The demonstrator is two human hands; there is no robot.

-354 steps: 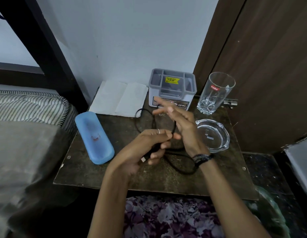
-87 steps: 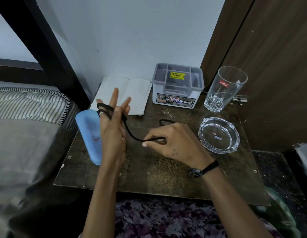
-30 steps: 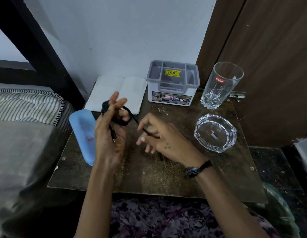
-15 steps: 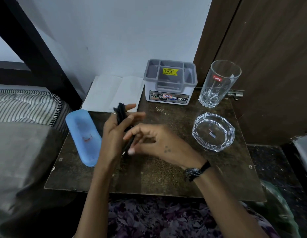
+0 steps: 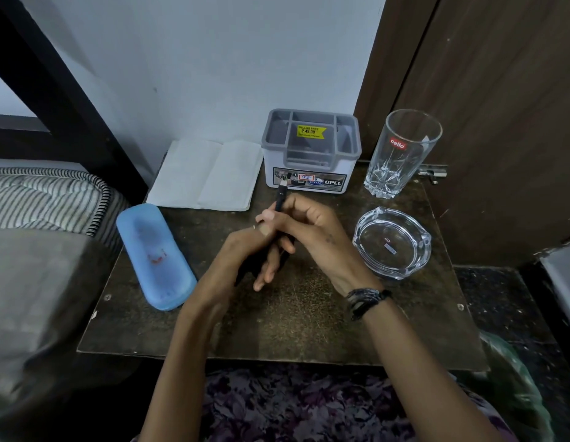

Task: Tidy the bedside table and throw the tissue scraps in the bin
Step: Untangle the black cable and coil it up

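both hands meet over the middle of the bedside table (image 5: 309,330). my left hand (image 5: 245,260) is curled around a bundle of black cable (image 5: 281,199), fingers pointing down toward the tabletop and closed on the coil, most of which is hidden inside the palm. my right hand (image 5: 309,228) is folded over it from the right, thumb and fingers pinched narrow on the same cable, so the two hands touch. one plug end sticks up out of the grip, pointing toward the grey organiser box (image 5: 310,148) at the back and crossing its front label in this view.

i can't see how many loops are in the bundle.

a folded white tissue (image 5: 210,175) lies flat at the back left corner, just beside the organiser box and apart from both hands. the blue case (image 5: 154,255) lies at the left edge, near my left wrist but not touching it. on the right, the glass ashtray (image 5: 392,242) sits near my right hand, and the drinking glass (image 5: 401,151) stands upright behind it.
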